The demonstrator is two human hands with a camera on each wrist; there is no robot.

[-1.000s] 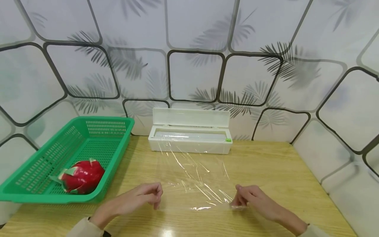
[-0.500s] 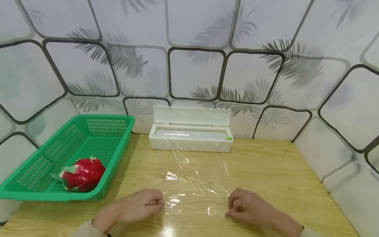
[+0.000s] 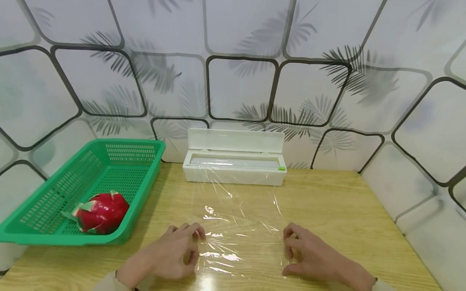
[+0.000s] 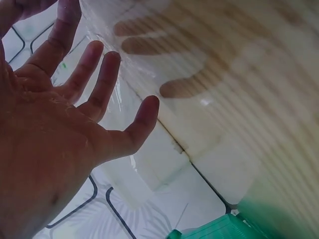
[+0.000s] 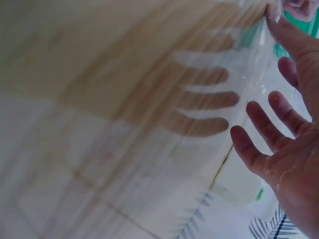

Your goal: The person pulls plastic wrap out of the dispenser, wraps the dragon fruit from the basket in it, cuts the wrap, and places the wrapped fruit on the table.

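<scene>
A sheet of clear cling film (image 3: 242, 236) stretches toward me over the table from a white cling film dispenser (image 3: 234, 176), its lid raised. At the sheet's left edge rests my left hand (image 3: 172, 254), fingers spread and loosely bent, no pinch visible. My right hand (image 3: 314, 254) is at the right edge, likewise spread, with thumb and fingers apart. In the left wrist view the fingers (image 4: 107, 82) are near the glossy table with film against them. The right wrist view has the thumb (image 5: 289, 35) touching the film near the table.
A green plastic basket (image 3: 147, 194) stands on the left, holding a red dragon fruit (image 3: 105, 212). The wooden table (image 3: 335, 210) meets a patterned wall (image 3: 240, 89) behind the dispenser. A green slider (image 3: 281, 168) sits at the dispenser's right end.
Both hands pinched the film's near corners one second ago; their fingers have since spread apart. The film has come down onto the table, and its shine has shifted toward the left hand.
</scene>
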